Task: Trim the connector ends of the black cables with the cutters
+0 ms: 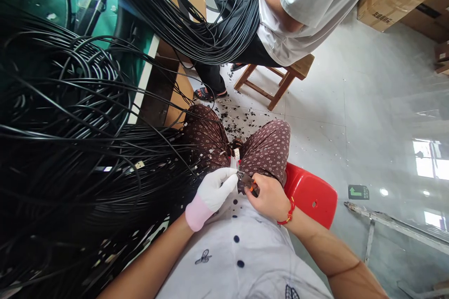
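My left hand [215, 191], in a white glove with a pink cuff, is closed in a pinch over my lap. Thin red and green wires [238, 164] show at its fingertips, below a small whitish connector [236, 153]. My bare right hand [268, 196] wraps round a pair of pliers [251, 185] with orange and dark handles. The jaws of the pliers are right at the gloved fingertips, beside the wires. Whether the jaws touch a wire is too small to tell.
Large bundles of black cable [87, 84] fill the left side and spread over the green table [143, 46]. Ahead, a co-worker sits on a wooden stool [298, 67] with cables across the lap. Scraps litter the floor. Behind my right arm is a red stool [315, 196]; cardboard boxes [386, 0] stand far right.
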`<move>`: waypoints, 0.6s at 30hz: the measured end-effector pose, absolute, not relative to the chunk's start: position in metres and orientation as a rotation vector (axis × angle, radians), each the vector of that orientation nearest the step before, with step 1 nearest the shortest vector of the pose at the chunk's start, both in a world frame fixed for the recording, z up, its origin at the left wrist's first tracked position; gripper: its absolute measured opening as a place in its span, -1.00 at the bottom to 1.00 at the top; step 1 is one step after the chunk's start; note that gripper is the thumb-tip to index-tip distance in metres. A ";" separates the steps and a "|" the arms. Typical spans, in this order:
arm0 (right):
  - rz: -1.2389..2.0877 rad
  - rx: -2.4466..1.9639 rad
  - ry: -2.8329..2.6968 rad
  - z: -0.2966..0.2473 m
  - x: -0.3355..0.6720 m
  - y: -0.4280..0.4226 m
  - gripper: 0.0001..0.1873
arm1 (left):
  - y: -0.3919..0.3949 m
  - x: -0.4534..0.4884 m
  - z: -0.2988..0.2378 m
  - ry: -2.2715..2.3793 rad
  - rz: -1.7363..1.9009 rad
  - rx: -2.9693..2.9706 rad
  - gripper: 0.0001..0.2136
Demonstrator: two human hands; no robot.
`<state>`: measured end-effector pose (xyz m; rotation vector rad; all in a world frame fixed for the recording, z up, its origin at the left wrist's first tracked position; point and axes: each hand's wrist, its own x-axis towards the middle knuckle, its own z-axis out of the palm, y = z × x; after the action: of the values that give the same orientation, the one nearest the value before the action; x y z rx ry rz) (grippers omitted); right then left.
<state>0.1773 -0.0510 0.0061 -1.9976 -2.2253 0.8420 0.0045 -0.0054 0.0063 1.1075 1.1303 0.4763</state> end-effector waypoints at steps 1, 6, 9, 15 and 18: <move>0.824 -2.001 -2.234 0.007 0.178 -0.050 -0.85 | -0.005 0.005 0.006 1.134 0.484 1.110 -0.78; 0.689 -1.985 -2.286 0.009 0.182 -0.046 -0.83 | -0.005 0.006 0.006 1.141 0.471 1.134 -0.77; 0.675 -1.971 -2.321 0.010 0.183 -0.045 -0.83 | -0.005 0.007 0.006 1.172 0.465 1.146 -0.78; 0.679 -1.978 -2.400 0.011 0.181 -0.044 -0.83 | -0.010 0.004 0.000 1.201 0.519 1.249 -0.82; 0.708 -1.999 -2.420 0.013 0.180 -0.043 -0.85 | -0.010 0.003 0.001 1.193 0.520 1.230 -0.81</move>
<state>0.1795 -0.0435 0.0129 -1.9986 -2.4204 0.7085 0.0035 -0.0104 0.0006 1.2298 1.1929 0.5198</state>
